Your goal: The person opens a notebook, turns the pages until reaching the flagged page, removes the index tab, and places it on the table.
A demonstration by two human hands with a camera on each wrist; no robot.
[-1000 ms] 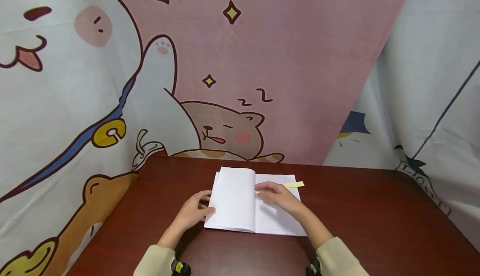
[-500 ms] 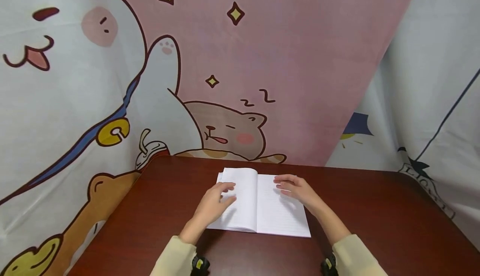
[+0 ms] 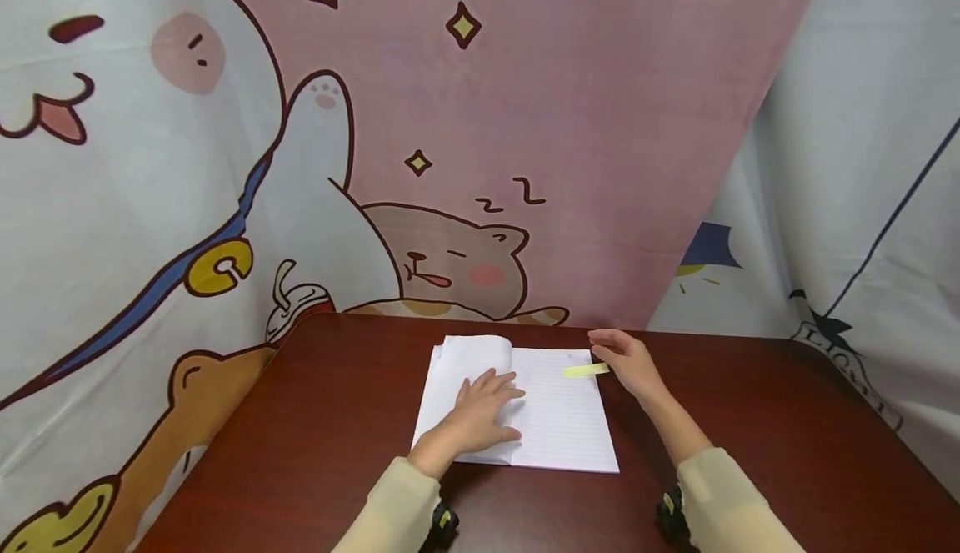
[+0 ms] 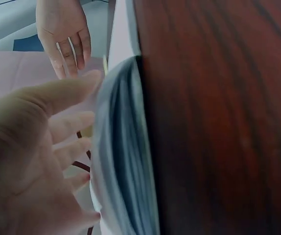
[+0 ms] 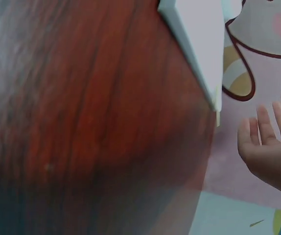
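A lined notebook [image 3: 564, 428] lies open on the table, its left page bowed up near the spine. Over that page, my left hand [image 3: 474, 415] spreads its fingers, their tips close to the spine. From the left wrist view, the hand [image 4: 33, 156] is flat-fingered beside the notebook's fanned pages [image 4: 128, 147]. A yellow paper strip [image 3: 587, 370] lies across the right page's upper edge and sticks out past it. Just right of the strip, my right hand [image 3: 632, 363] hovers with loose fingers and holds nothing. In the right wrist view the strip [image 5: 218, 119] juts beyond the notebook corner.
The dark brown wooden table [image 3: 757, 436] extends on both sides of the notebook. Behind it hangs a pink and white cartoon curtain [image 3: 600, 136]. Light sleeves and black wrist cameras [image 3: 444, 520] sit at both wrists.
My left hand has moved right from the notebook's left edge, across the left page to the spine. My right hand has left the right page for its outer side, uncovering the yellow strip.
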